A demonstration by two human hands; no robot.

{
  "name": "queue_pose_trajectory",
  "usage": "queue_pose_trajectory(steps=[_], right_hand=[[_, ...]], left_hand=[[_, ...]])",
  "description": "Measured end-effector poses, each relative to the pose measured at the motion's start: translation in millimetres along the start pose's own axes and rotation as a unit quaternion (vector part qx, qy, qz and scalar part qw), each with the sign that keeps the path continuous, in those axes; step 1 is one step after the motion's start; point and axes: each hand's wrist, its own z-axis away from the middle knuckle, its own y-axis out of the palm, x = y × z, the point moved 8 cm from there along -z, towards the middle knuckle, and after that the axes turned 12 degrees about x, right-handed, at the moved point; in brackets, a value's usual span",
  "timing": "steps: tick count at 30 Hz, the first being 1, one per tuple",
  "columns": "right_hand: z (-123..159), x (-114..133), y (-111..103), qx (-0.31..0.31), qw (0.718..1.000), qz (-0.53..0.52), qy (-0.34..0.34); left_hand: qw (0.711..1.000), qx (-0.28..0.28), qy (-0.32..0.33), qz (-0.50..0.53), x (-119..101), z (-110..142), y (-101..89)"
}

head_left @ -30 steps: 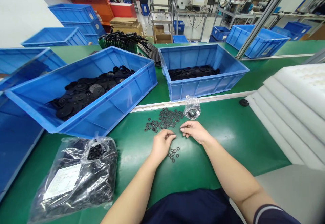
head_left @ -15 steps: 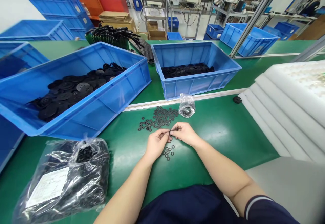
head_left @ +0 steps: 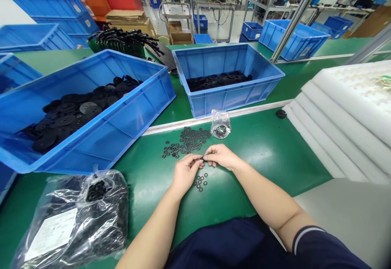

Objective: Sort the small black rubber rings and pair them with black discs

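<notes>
My left hand point(head_left: 185, 173) and my right hand point(head_left: 222, 156) meet fingertip to fingertip above the green bench. Both are closed in a pinch on a tiny dark piece, apparently a small black ring point(head_left: 203, 158), mostly covered by the fingers. Just beyond the hands spreads a pile of small black rings point(head_left: 193, 139). A smaller group of loose rings point(head_left: 200, 182) lies on the near side, beside my left hand. Behind my right hand stands a clear plastic bag point(head_left: 220, 124) with dark rings inside.
Two blue bins point(head_left: 146, 106) point(head_left: 236, 99) of black parts stand across the back and left. A large clear bag of black parts point(head_left: 100, 220) lies front left. White foam sheets point(head_left: 332, 126) are stacked at right, near a black round part point(head_left: 281, 114). A metal post point(head_left: 297, 18) rises behind.
The camera view has shifted slightly, so the bench things sit a little further left. Both hands keep pinching at the same spot over the bench, with the right fingers slightly rearranged.
</notes>
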Motion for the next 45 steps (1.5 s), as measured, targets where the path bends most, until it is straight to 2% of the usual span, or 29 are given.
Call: queue_pose_trajectory(steps=[10, 19, 24, 29, 33, 39, 45], right_hand=[[-1, 2, 1, -0.020, 0.999, 0.010, -0.031], [-5, -8, -3, -0.040, 0.999, -0.027, -0.016], [-3, -4, 1, -0.051, 0.998, -0.018, -0.031], [-2, 0, 5, -0.032, 0.998, -0.033, -0.035], [0, 3, -7, -0.062, 0.992, -0.103, -0.047], [-1, -1, -18, -0.069, 0.986, -0.149, -0.021], [-4, -7, -20, -0.064, 0.989, -0.135, -0.015]], left_hand=[[1.000, -0.003, 0.019, -0.008, -8, 0, 1.4], [0.998, 0.014, -0.013, 0.056, -3, -3, 3.3], [0.991, 0.040, -0.064, 0.107, -1, -2, 3.9], [0.985, 0.029, -0.107, 0.129, 7, -1, 2.6], [0.985, 0.014, -0.106, 0.134, 8, -1, -2.6], [0.990, 0.015, -0.101, 0.097, 7, 0, -8.8], [0.997, 0.027, -0.052, -0.053, 5, -1, -4.7]])
